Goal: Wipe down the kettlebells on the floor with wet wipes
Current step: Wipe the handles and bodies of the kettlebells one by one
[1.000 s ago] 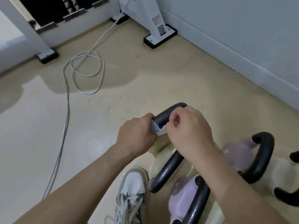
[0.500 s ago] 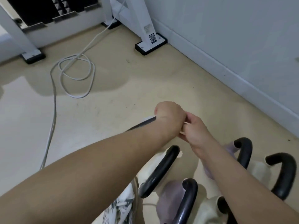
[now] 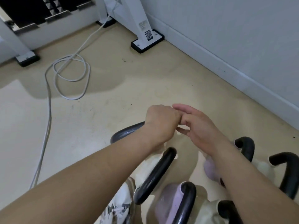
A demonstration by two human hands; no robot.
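Observation:
Several kettlebells with black handles stand on the floor at the lower right, some cream (image 3: 146, 165), some lilac (image 3: 171, 206). My left hand (image 3: 161, 120) is fisted round the far end of one grey-black handle (image 3: 126, 133); only a pale scrap of the wet wipe (image 3: 179, 134) shows under its knuckles. My right hand (image 3: 200, 126) lies against the left fist with its fingers loosely extended, holding nothing that I can see. Both forearms hide much of the kettlebells beneath them.
A white cable (image 3: 71, 78) lies coiled on the beige floor at the left. White machine feet (image 3: 147, 41) (image 3: 27, 58) stand at the back. The wall's baseboard (image 3: 226, 67) runs along the right. My shoe (image 3: 119, 206) is beside the nearest kettlebell.
My left hand slid along the handle to its far end. My right hand's fingers went from pinching at the left fist to loosely extended. The view shifted a little to the right.

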